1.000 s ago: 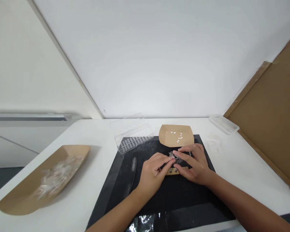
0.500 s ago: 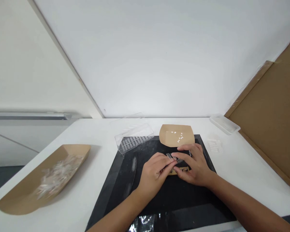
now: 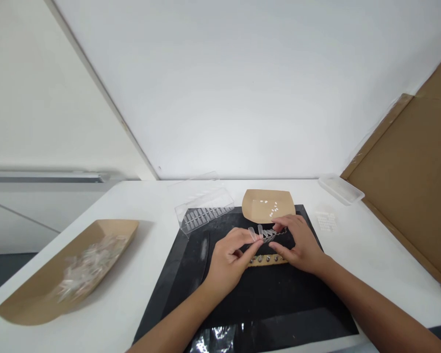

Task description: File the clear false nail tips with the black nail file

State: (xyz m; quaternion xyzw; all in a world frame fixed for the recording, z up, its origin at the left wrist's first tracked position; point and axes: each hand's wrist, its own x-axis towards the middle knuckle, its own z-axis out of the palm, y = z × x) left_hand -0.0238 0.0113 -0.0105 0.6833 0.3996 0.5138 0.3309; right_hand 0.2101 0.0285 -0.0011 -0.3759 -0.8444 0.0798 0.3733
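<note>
My left hand (image 3: 231, 256) pinches the left end of a strip of clear false nail tips (image 3: 268, 234), fanned out along a thin stem. It is held just above the black mat (image 3: 279, 304). My right hand (image 3: 299, 245) is at the strip's other end, its thumb and index finger spread apart around the tips. Whether those fingers touch the strip is hard to see. Below both hands lies a light wooden bar (image 3: 267, 260) with a row of metal studs, partly covered by the hands.
Beyond the hands stands a cardboard tray (image 3: 255, 215) with small white pieces. A clear box (image 3: 224, 198) of nail tips rests on the mat's far left corner. At left is a larger cardboard tray (image 3: 33, 294) of clear pieces; at right, a plastic container (image 3: 341, 189) and cardboard panel (image 3: 407, 196).
Both hands have lifted away slightly from the wooden bar, showing more of its studs. The right hand's fingers have opened wider, and more of the nail tip strip shows.
</note>
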